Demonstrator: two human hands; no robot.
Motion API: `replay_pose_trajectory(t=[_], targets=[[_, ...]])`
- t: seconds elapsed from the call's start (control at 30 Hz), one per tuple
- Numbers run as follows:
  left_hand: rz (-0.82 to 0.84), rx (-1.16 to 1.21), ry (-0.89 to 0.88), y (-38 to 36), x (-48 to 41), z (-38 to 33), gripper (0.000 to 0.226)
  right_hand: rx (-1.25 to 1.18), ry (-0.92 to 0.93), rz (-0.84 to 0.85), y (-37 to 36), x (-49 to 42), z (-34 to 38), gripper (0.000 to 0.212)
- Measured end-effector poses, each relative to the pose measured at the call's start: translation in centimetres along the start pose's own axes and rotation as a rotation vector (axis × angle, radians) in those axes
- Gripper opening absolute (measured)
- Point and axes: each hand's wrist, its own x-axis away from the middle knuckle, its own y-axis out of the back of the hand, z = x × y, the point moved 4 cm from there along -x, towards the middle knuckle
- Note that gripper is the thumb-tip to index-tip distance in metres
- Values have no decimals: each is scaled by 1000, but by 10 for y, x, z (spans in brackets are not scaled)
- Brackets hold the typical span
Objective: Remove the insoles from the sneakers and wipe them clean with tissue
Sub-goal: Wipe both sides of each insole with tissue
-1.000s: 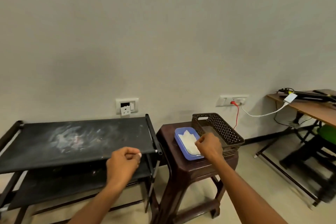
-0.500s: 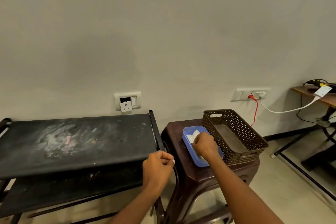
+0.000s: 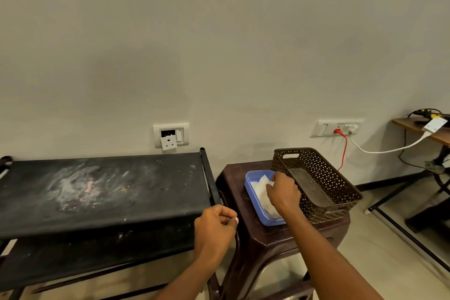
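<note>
White tissue point(image 3: 261, 186) lies in a blue tray point(image 3: 253, 196) on a dark brown plastic stool point(image 3: 233, 202). My right hand point(image 3: 283, 193) is down in the tray with its fingertips pinched on the tissue. My left hand point(image 3: 215, 229) hovers in a loose fist over the gap between the black rack and the stool, holding nothing. No sneakers or insoles are in view.
A brown perforated basket point(image 3: 323, 178) stands on the stool right of the tray. A black two-tier rack point(image 3: 102, 190) with a dusty top fills the left. Wall sockets, a red cable point(image 3: 343, 151) and a wooden desk point(image 3: 428, 129) are at the right.
The view has swung left and closer to the stool. My left hand has moved right from the rack's front to the stool's edge. My right hand stays in the tray, fingers closing on the tissue.
</note>
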Motion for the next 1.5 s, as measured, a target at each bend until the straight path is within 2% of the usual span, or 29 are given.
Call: replay_pose_trajectory(t=[0.1, 0.23, 0.4, 0.5, 0.67, 0.83, 1.0, 1.1, 1.3, 1.37, 1.5], targets=[[2, -4, 8, 3, 2, 4, 11, 21, 19, 1, -2, -5, 0, 32], [-16, 12, -5, 12, -4, 7, 11, 31, 45, -45, -9, -16, 4, 14], [-27, 23, -18, 18, -9, 8, 11, -29, 9, -38, -12, -18, -1, 25], [-28, 31, -26, 17, -7, 8, 11, -34, 37, -62, -7, -16, -1, 16], [-23, 27, -17, 17, 1, 14, 15, -29, 64, -60, -8, -12, 6, 25], [-53, 31, -10, 31, -4, 12, 13, -165, 113, -184, 9, -5, 13, 19], [-65, 47, -30, 35, 0, 5, 12, 18, 164, -211, 22, 0, 5, 30], [-54, 46, -39, 35, 9, 8, 12, 108, 209, -209, 23, 9, 4, 29], [-75, 68, -43, 51, 10, 9, 13, 2, 233, -324, 42, 28, 13, 10], [-74, 72, -55, 56, 9, 4, 14, -119, 165, -376, 55, 30, 12, 10], [-79, 57, -68, 58, 11, -6, 13, -110, 159, -319, 74, 35, 9, 12]])
